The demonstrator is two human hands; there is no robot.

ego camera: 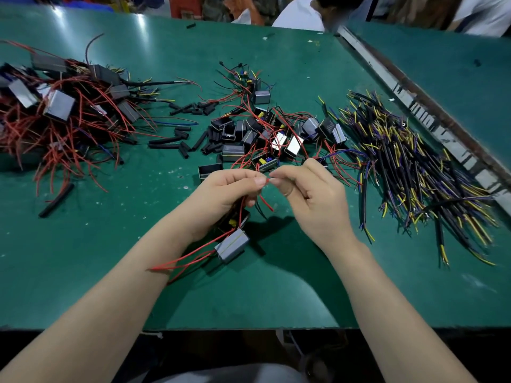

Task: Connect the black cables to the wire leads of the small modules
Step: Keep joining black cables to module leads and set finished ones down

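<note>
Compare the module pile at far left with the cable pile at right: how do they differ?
The left pile is grey box modules tangled in mostly red leads; the right pile is loose black cables with yellow and blue cores, no boxes. The left pile sits heaped and knotted; the right pile lies flatter, its strands fanned roughly one way. Both rest on the green table, untouched by either hand.

Your left hand (235, 189) and right hand (312, 192) meeting over the table (83, 272), one module (231, 245) below your left hand, loose modules (271, 134) behind, cables (414, 167) to your right, wired modules (60, 111) heaped far left, tube pieces (179, 139) between.
</note>
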